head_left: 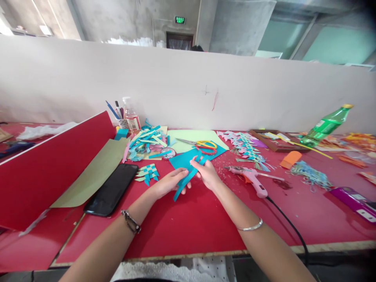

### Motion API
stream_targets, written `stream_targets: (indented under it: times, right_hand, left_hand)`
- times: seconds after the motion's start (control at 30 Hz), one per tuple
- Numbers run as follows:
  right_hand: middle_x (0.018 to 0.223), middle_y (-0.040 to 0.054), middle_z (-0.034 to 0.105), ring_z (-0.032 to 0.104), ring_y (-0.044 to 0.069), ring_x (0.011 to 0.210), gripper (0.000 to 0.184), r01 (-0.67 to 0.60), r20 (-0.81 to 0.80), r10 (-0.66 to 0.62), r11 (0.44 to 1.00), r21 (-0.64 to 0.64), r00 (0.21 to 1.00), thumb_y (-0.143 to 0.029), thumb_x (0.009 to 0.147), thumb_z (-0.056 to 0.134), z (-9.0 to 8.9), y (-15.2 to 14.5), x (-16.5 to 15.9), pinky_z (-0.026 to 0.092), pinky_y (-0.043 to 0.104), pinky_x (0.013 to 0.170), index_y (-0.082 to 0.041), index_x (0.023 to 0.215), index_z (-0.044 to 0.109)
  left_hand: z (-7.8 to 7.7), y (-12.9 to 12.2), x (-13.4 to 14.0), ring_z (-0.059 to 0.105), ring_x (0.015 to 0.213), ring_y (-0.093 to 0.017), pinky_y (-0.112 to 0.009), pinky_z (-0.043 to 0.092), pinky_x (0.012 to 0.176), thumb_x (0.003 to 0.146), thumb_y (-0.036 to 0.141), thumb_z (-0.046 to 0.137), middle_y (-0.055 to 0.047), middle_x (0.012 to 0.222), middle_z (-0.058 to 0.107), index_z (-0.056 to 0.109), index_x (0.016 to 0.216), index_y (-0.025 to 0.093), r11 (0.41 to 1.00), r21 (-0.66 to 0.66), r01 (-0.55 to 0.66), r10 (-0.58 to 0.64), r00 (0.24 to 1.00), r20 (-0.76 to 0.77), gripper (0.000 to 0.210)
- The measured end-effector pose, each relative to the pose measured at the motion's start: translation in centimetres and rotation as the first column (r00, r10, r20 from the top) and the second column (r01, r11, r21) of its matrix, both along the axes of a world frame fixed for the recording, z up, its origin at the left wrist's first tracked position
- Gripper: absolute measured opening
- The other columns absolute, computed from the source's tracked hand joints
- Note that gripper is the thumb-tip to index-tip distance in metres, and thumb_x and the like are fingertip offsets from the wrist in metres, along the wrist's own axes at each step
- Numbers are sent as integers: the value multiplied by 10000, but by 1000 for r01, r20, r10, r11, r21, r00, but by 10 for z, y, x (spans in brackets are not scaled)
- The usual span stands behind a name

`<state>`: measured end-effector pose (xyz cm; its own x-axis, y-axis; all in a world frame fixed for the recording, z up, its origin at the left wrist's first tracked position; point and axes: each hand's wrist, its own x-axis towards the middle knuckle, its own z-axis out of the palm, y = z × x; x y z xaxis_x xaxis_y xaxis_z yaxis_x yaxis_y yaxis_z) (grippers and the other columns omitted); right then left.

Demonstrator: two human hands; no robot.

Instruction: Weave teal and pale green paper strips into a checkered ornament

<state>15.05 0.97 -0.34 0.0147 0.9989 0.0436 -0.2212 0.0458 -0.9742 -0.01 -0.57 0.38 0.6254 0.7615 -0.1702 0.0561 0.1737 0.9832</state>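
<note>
Between my two hands is a teal paper strip [182, 184], held slanting above the red table. My left hand [173, 182] pinches its lower part, thumb on top and fingers beneath. With thumb and fingers my right hand [207, 172] grips the upper part. Just beyond the hands lies a sheet of teal paper [179, 161]. Yellow-and-red-handled scissors [207, 145] rest partly on it and on a pale green sheet [190, 136]. Left of my left hand sits a small woven paper piece [148, 173] in teal and pale green.
A pink glue gun [252, 180] with a black cord lies at right, near woven paper strips [245, 147]. A black phone [113, 190] and a red upright board [58, 168] stand left. Behind are a paper-strip pile [147, 143], a clear bottle [132, 115] and a green bottle [326, 127].
</note>
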Motion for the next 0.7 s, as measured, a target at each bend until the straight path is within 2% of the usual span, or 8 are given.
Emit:
stream_targets:
  times: [0.07, 0.2, 0.37, 0.47, 0.53, 0.63, 0.7]
  right_hand:
    - [476, -95, 399, 298, 15, 358, 257, -20, -18, 20, 1000, 3, 1000, -345, 574, 683, 0, -1, -1, 206, 165, 327, -171, 687, 530]
    - [505, -99, 383, 261, 6, 367, 262, -22, -100, 23, 1000, 13, 995, -338, 567, 684, 2, 1, 0, 181, 158, 329, -187, 704, 520]
    - [614, -76, 471, 350, 14, 425, 231, 60, -216, -59, 998, -4, 975, -340, 589, 666, 4, 4, 6, 224, 138, 329, -207, 702, 515]
    - [700, -66, 512, 355, 8, 420, 205, 102, -257, -104, 995, -21, 961, -349, 610, 649, 5, 6, 10, 272, 136, 333, -214, 696, 521]
    - [751, -55, 536, 408, 16, 440, 207, 107, -283, -111, 994, -29, 953, -362, 609, 645, 6, 7, 10, 327, 140, 354, -223, 714, 533]
    - [837, -31, 568, 564, 74, 659, 234, 53, -313, -57, 998, -19, 948, -359, 599, 655, 6, 7, 7, 450, 161, 504, -237, 774, 557]
    - [928, -20, 571, 576, 110, 838, 249, -22, -303, 26, 1000, 17, 953, -343, 615, 648, 5, 7, 5, 482, 192, 632, -249, 831, 567]
  left_hand:
    - [-1, 1, -1, 400, 396, -38, -172, 273, 402, 722, 498, 493, 52, 600, 490, 443, 903, 173, 999, -52, -5, 7, 1000, 26, 375]
    - [-3, 5, -3, 207, 391, -11, -157, 145, 377, 697, 470, 546, 98, 496, 284, 488, 783, 134, 994, -102, 28, -25, 999, 30, 352]
    - [-1, 5, -5, 188, 409, -17, -161, 131, 379, 730, 467, 508, 93, 499, 258, 521, 790, 121, 996, -70, 60, -59, 998, 5, 352]
    - [1, 4, -5, 214, 392, -13, -162, 134, 370, 732, 459, 501, 88, 501, 291, 518, 774, 123, 994, -58, 93, -95, 995, -26, 340]
    - [1, 4, -5, 251, 370, -10, -162, 145, 360, 732, 448, 493, 84, 502, 322, 503, 748, 130, 996, -33, 81, -82, 995, -50, 319]
    - [-2, 6, -3, 297, 346, -11, -158, 179, 348, 745, 437, 449, 81, 516, 349, 485, 758, 144, 999, 33, -27, 30, 996, -84, 296]
    - [-4, 8, -2, 299, 334, -12, -155, 201, 340, 759, 442, 408, 84, 520, 349, 480, 781, 151, 993, 86, -85, 96, 986, -137, 301]
